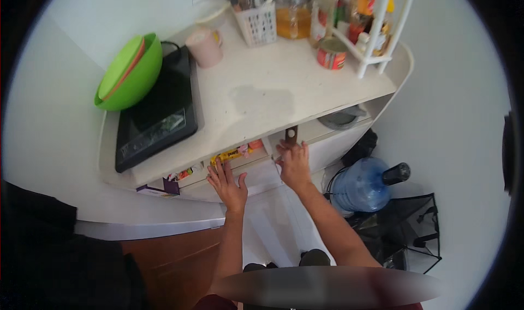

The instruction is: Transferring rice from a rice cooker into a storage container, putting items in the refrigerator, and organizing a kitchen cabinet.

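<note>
Fingers spread, my left hand (230, 190) is at the front edge of the shelf under the countertop. Its fingertips reach a yellow packet (230, 154) that bears writing; whether they touch it is not clear. My right hand (295, 165) is at the same shelf, farther right, with its fingers bent around the near end of a dark brown handle (291, 134). The handle has a pale round spot and runs under the countertop's edge. The fingers hide its near end, so a firm grip cannot be made out. A small pink item (245, 150) lies beside the packet.
On the white countertop (262, 101) stand a black cooktop (163, 105) with green bowls (131, 72), a pink mug (204, 50), a utensil basket (258, 25), a can (331, 54) and a white rack (374, 59). A grey stone mortar (339, 119) sits on the shelf. A water bottle (362, 187) stands right.
</note>
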A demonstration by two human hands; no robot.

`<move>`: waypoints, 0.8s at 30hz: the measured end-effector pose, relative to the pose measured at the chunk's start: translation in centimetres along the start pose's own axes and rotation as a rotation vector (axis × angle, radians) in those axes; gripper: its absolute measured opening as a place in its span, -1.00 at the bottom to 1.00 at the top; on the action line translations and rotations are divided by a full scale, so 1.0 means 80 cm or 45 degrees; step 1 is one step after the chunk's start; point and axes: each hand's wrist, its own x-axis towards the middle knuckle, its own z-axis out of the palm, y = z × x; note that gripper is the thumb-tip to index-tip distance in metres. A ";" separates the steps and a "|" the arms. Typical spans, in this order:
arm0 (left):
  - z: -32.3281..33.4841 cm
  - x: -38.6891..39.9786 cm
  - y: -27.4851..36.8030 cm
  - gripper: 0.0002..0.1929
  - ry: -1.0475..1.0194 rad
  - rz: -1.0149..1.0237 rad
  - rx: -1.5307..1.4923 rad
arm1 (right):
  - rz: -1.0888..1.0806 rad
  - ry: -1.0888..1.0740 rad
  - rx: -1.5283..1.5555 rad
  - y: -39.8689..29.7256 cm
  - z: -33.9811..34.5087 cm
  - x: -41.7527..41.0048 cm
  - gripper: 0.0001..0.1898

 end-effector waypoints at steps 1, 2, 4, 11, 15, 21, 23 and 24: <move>-0.010 0.001 0.010 -0.22 -0.065 -0.060 0.017 | 0.048 -0.046 -0.008 -0.003 -0.004 -0.001 -0.45; -0.016 0.003 0.024 -0.22 -0.064 -0.043 0.011 | 0.088 -0.210 -0.105 -0.004 -0.011 0.001 -0.44; -0.034 0.000 0.043 -0.18 -0.100 -0.105 -0.017 | 0.143 -0.247 -0.136 -0.019 -0.041 -0.001 -0.43; -0.107 -0.200 0.053 -0.14 -1.425 -0.036 0.076 | 0.507 -0.914 0.209 -0.085 -0.281 -0.210 -0.34; -0.204 -0.254 0.154 -0.17 -2.394 0.492 -0.130 | 0.956 -1.503 0.081 -0.059 -0.460 -0.492 -0.50; -0.237 -0.229 0.185 -0.29 -1.911 0.423 -0.170 | 2.238 -0.467 0.606 -0.046 -0.714 -0.655 -0.78; -0.186 -0.186 0.150 -0.40 -1.590 0.430 -0.222 | 1.794 -0.312 0.075 -0.052 -0.770 -0.630 -0.78; -0.180 -0.134 0.184 -0.47 -1.350 0.300 -0.375 | 1.775 -0.131 -0.150 -0.055 -0.781 -0.643 -0.69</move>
